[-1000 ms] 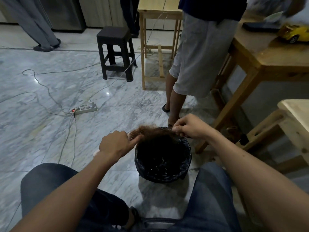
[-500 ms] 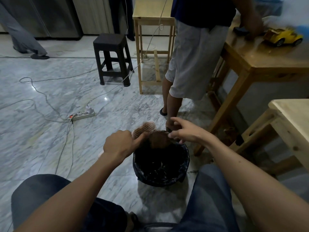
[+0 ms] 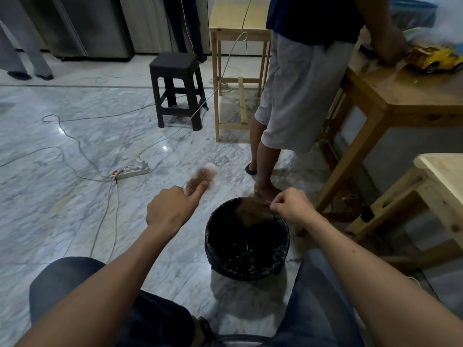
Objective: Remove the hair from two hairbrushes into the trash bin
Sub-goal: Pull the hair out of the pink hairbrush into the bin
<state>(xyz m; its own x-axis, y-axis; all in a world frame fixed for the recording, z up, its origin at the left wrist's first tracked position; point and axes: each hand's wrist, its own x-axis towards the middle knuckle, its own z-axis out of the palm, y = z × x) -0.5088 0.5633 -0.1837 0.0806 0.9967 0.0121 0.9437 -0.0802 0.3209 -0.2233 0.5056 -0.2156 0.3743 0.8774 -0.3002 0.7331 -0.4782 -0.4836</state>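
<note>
Over the bin [image 3: 246, 249] on the floor, right hand [image 3: 292, 206] is pinching a hair clump [image 3: 251, 211] above the far rim. Left hand [image 3: 170, 209] is gripping the brush [image 3: 200, 180], left of the bin, bristles still holding some hair.

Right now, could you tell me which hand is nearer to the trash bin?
Right. The right hand pinches a hair clump over the trash bin rim; the left hand holds the hairbrush off to its left.
</note>
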